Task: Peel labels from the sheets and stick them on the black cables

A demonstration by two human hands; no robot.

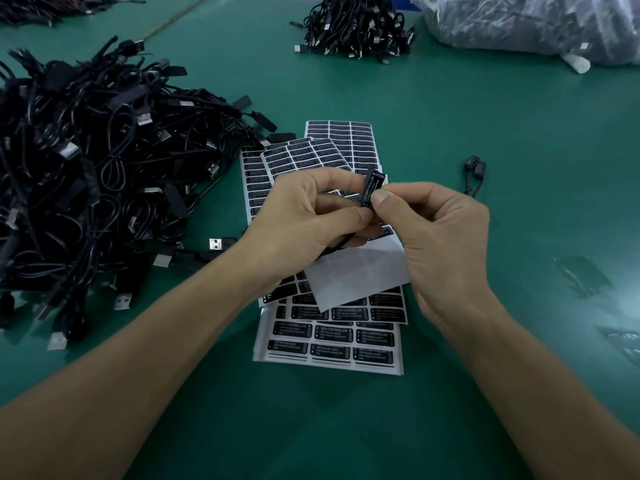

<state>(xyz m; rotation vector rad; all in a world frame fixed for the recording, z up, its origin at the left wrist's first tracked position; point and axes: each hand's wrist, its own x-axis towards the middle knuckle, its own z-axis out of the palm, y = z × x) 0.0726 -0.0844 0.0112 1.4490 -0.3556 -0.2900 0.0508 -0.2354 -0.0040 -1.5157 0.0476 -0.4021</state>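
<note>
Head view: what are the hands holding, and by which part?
The left hand pinches the lower end of a cable's labelled block; the right hand pinches its middle. The cord hangs below the left hand.

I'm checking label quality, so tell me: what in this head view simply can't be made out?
Head view: the lower end of the controller, covered by thumbs of the left hand and right hand; label seating unclear.
Small print on the label sheets: too small, blurred.
Plastic bag contents: hazy wrap, cut by the top edge.
Cable pile: cut by the left edge.
</note>
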